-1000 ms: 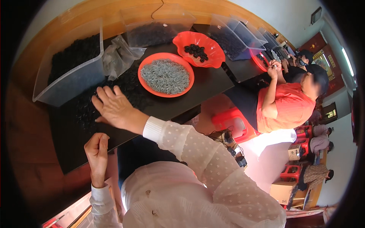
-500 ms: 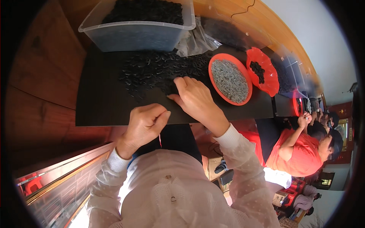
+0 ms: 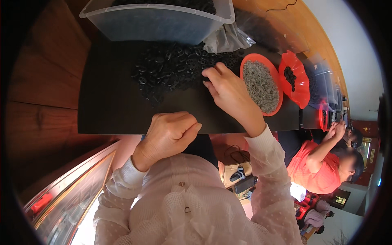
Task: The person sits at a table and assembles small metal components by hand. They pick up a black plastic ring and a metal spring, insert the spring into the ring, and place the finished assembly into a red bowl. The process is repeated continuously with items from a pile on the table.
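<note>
My left hand (image 3: 173,132) is curled into a fist just over the table's front edge, thumb pressed along the bent fingers. Whatever it may hold is hidden. To its upper right, my right hand (image 3: 230,90) hangs at the near right side of a loose pile of small black oval ring-like pieces (image 3: 161,69). A gap shows between its thumb and bent forefinger, and I see nothing held there. Right of that hand sits a round orange-red dish (image 3: 279,86) full of small grey metal-looking pieces (image 3: 261,85).
A clear plastic bin (image 3: 163,26) of black pieces stands at the back, beside a crumpled clear bag (image 3: 228,38). A red wavy-rimmed dish (image 3: 300,87) holds a few black pieces. Along the right, a person in an orange-red shirt (image 3: 316,167) sits with raised hands.
The view has shifted, so the bin sits higher and the dishes farther right. My left fist has moved toward the right, and my right hand stays by the pile, fingers still bent.
</note>
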### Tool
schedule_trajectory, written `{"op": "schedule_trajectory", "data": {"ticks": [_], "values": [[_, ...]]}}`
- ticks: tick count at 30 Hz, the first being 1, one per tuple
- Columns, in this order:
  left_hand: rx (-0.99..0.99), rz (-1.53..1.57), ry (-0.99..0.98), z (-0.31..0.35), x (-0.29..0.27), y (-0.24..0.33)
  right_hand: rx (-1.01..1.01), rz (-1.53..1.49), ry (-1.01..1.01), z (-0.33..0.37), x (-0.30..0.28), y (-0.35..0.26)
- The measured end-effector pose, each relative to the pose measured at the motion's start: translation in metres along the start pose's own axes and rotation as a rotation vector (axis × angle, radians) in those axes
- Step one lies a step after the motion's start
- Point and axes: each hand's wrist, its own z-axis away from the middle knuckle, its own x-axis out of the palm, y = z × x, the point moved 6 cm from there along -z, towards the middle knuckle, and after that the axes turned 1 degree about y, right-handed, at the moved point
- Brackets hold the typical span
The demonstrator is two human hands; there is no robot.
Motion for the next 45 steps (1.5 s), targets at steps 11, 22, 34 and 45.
{"op": "schedule_trajectory", "data": {"ticks": [11,22,34,45], "values": [[0.016,-0.045,0.004,0.001,-0.004,0.001,-0.093,-0.049,-0.064,-0.004,-0.003,-0.009],[0.006,-0.052,-0.004,0.000,-0.003,0.000,-0.113,-0.061,-0.070,0.002,-0.004,-0.016],[-0.052,-0.040,-0.006,-0.003,-0.004,-0.001,-0.138,-0.045,-0.026,0.001,-0.001,-0.010],[-0.057,-0.366,0.131,-0.015,-0.016,0.011,0.132,-0.716,0.046,0.014,-0.006,-0.027]]}}
